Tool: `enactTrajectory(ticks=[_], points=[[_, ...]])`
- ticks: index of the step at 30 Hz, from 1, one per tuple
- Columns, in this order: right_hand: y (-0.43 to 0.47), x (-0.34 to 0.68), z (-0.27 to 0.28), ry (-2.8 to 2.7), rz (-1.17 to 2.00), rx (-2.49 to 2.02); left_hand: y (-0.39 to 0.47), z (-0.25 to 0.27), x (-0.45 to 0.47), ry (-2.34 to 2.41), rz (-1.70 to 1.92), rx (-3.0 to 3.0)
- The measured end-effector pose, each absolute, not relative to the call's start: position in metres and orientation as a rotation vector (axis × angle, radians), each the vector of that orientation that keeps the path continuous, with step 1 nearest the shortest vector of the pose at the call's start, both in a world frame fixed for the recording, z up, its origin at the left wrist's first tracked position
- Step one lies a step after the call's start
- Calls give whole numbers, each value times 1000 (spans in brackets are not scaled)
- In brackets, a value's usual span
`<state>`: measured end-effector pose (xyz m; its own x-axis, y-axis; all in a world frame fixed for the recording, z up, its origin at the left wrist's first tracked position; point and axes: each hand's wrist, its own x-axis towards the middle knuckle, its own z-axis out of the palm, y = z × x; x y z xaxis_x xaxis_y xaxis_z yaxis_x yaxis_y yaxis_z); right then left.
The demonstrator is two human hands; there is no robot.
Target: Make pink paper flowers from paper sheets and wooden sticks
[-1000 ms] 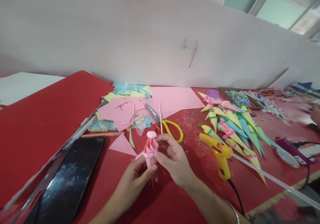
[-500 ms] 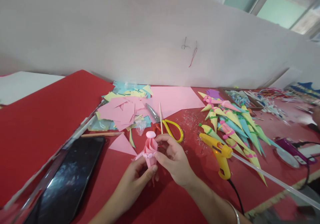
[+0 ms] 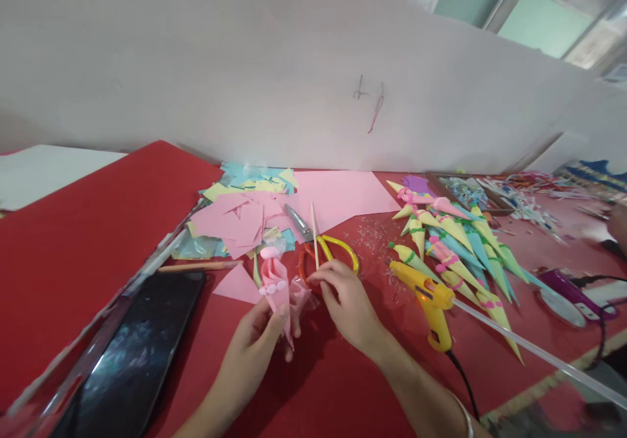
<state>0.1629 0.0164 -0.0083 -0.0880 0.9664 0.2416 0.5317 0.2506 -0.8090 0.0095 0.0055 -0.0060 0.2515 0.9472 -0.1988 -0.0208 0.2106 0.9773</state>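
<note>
My left hand [image 3: 255, 339] is closed around a pink paper cone [image 3: 278, 299], held upright and slightly tilted, with a scalloped band and a pale pink oval on top. Beside the cone, a crumpled pink piece with a clear, shiny look [image 3: 300, 296] shows between my hands. My right hand [image 3: 350, 307] is to the right, fingertips pinched together near that piece; what they hold, if anything, I cannot make out. Just beyond these fingers lie scissors [image 3: 343, 247] with yellow and red handles and a thin pale stick [image 3: 314, 229] across them.
Pink paper scraps [image 3: 240, 219] and a large pink sheet [image 3: 345, 193] lie at the back. A yellow glue gun [image 3: 426, 294] and a heap of coloured cones [image 3: 453, 242] are on the right. To the left are a black phone [image 3: 142, 346], a pencil [image 3: 200, 265] and a red board [image 3: 98, 242].
My left hand has moved left with the cone. My right hand has come away from the cone, its fingertips now by the scissor handles. The crumpled pink piece shows more.
</note>
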Motion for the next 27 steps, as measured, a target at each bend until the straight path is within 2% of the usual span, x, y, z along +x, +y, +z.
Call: enactTrajectory(ticks=[6,13,20,27], points=[[16,162,-12,-1771,816,-1438,8,-4,11,1242,921,1060],[14,163,-3,-1748,973,-1293,12,-8,8,1237,844,1123],[12,164,3,-1818,983,-1218,11,1,9,1269,811,1139],[14,166,-4,-1964,916,-1325,10,4,11,1296,796,1138]])
